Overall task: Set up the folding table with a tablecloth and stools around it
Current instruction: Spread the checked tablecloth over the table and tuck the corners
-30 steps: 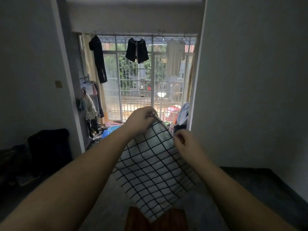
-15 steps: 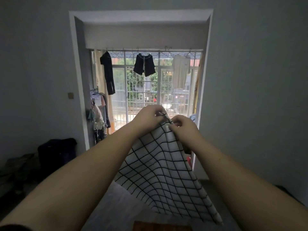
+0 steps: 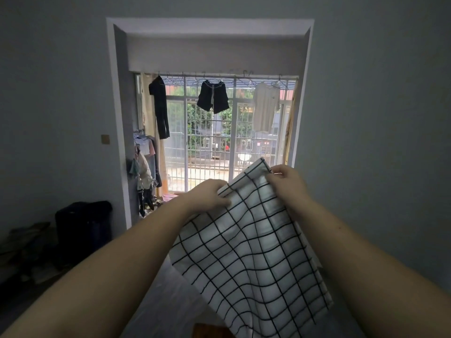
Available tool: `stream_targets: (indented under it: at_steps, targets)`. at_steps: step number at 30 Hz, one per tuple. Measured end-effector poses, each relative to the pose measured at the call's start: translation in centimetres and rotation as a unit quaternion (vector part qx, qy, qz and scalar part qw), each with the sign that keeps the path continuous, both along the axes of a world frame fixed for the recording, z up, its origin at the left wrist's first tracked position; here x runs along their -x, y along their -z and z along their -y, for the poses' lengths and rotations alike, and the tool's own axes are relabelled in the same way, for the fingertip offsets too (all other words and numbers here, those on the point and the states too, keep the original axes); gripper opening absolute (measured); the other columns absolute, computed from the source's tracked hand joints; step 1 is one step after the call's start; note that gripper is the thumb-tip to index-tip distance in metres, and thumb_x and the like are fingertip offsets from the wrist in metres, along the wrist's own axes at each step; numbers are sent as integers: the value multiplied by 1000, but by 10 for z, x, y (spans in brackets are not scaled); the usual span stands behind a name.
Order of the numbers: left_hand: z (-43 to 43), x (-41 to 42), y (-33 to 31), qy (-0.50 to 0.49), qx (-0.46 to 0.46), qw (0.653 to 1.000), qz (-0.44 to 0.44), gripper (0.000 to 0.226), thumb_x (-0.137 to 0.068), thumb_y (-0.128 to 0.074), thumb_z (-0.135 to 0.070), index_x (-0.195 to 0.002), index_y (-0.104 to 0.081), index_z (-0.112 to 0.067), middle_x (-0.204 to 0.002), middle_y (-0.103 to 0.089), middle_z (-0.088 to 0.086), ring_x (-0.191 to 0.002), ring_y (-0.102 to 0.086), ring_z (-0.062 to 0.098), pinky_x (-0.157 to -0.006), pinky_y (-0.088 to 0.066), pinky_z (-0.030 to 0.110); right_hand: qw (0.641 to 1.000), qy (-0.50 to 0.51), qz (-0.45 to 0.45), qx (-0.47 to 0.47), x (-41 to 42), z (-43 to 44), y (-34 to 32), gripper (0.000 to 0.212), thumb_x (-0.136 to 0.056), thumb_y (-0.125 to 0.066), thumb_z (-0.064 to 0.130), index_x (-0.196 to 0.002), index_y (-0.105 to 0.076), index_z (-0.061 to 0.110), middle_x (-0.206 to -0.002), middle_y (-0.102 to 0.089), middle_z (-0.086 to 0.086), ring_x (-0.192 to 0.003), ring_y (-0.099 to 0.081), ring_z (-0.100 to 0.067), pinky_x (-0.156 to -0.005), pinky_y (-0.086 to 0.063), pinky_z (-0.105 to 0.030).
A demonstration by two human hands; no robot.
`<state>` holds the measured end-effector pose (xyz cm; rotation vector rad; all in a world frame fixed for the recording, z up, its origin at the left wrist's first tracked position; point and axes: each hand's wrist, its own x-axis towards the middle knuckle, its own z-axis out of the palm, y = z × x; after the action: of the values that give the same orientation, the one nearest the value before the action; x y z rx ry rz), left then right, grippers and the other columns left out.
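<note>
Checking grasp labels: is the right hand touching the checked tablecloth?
Touching. Head view: right hand pinches the tablecloth at its top corner.

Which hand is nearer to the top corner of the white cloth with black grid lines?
Right. The right hand pinches the white grid-patterned cloth just beside its top corner; the left hand holds the edge lower down, left of it.

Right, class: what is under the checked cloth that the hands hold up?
Below the cloth, gripped by the left hand and right hand, only a strip of brown surface shows; the cloth hides the rest.
</note>
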<state>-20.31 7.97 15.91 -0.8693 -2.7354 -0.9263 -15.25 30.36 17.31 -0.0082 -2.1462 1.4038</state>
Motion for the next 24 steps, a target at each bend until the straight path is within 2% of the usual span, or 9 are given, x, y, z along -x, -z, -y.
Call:
stream_targets:
  at_steps: [3, 7, 11, 14, 16, 18, 20, 22, 24]
  targets:
    - [8, 2, 9, -21, 9, 999, -37, 11, -86, -70, -21, -89, -69, -10, -88, -66, 5, -89, -64, 25, -78, -49, 35, 1000, -1, 9, 12, -3, -14, 2, 11, -77, -64, 35, -83, -68, 27, -73, -69, 6, -68, -62, -18, -71, -53, -40]
    - [13, -1, -1, -26, 19, 998, -53, 10, -90, -69, -25, -81, -64, -26, -81, -62, -3, -83, -60, 20, -78, -50, 36, 1000, -17, 23, 4, -6, -29, 9, 16, -74, -65, 35, -86, -69, 25, -80, -73, 0, -79, -70, -29, -78, -56, -49]
    - [12, -2, -19, -35, 17, 996, -80, 7, -90, -68, -24, -96, -69, -21, -92, -65, -4, -89, -62, 19, -82, -52, 36, 999, -35, 23, 6, -14, -36, 13, 14, -77, -67, 35, -87, -67, 25, -76, -70, 2, -67, -60, -22, -63, -49, -40]
    - [9, -6, -26, -41, -2, 996, -80, 30, -89, -63, -14, -116, -59, -25, -103, -58, -5, -96, -56, 18, -87, -48, 35, 999, -42, 21, 25, -21, -37, 14, 6, -87, -64, 25, -88, -63, 19, -71, -60, 0, -64, -49, -19, -57, -41, -36]
    - [5, -10, -26, -28, -25, 996, -79, 28, -88, -60, -12, -110, -50, -27, -98, -59, -4, -86, -56, 20, -78, -47, 35, 998, -43, 18, 32, -25, -38, 16, 3, -90, -61, 20, -89, -61, 18, -72, -56, 0, -64, -47, -19, -56, -41, -35]
    - [3, -12, -24, -17, -15, 994, -103, 28, -85, -57, -10, -93, -43, -33, -91, -58, -6, -80, -55, 22, -72, -47, 35, 997, -50, 25, 47, -28, -41, 18, 3, -91, -62, 18, -90, -60, 17, -76, -55, -3, -68, -48, -21, -60, -43, -36]
    - [2, -13, -25, -20, 8, 991, -131, 31, -83, -57, -9, -83, -40, -35, -87, -54, -10, -82, -53, 22, -73, -46, 35, 993, -86, 40, 65, -32, -45, 19, 5, -91, -63, 19, -88, -60, 18, -80, -53, -6, -71, -48, -22, -62, -44, -37]
    - [2, -14, -29, -32, 0, 990, -139, 29, -84, -57, -7, -84, -42, -32, -87, -54, -9, -82, -53, 22, -73, -46, 35, 981, -165, 60, 86, -42, -47, 18, 5, -90, -64, 18, -89, -60, 17, -81, -51, -7, -71, -48, -23, -60, -44, -34]
    - [2, -14, -31, -48, -23, 988, -142, 28, -85, -54, -5, -86, -42, -30, -86, -56, -6, -82, -54, 23, -72, -46, 36, 951, -274, 85, 111, -53, -43, 16, 19, -88, -66, 19, -102, -61, 8, -88, -57, -11, -77, -58, -25, -65, -53, -34]
